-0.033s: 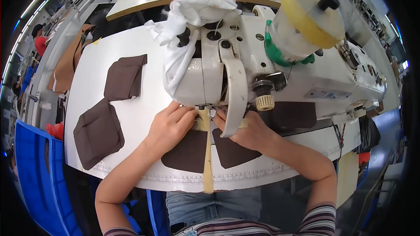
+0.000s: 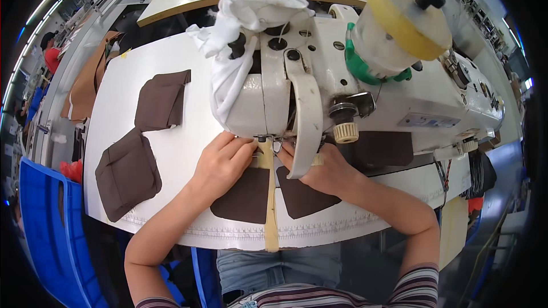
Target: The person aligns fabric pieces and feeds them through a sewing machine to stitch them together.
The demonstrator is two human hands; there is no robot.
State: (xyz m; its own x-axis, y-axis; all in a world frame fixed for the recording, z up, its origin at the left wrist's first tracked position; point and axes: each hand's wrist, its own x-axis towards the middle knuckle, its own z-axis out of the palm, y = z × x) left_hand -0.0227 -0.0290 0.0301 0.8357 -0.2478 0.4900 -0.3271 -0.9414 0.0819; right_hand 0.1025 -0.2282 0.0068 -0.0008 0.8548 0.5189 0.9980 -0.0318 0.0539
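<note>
Head view: right hand [image 2: 328, 168] fingertips hide partly behind the white guard [image 2: 308, 114] and left hand [image 2: 224, 164] fingertips run in by the sewing machine head [image 2: 245, 102]; left fingers bunched together, can't tell if either hand is pinching. Yellow strip [image 2: 271, 219] sits between left brown piece [image 2: 242, 197] and right brown piece [image 2: 305, 195], long axis from under the head toward the wearer, near end at the table's [image 2: 177, 157] front edge. Bare tabletop left of the left hand, up to two folded brown pieces [image 2: 130, 174].
</note>
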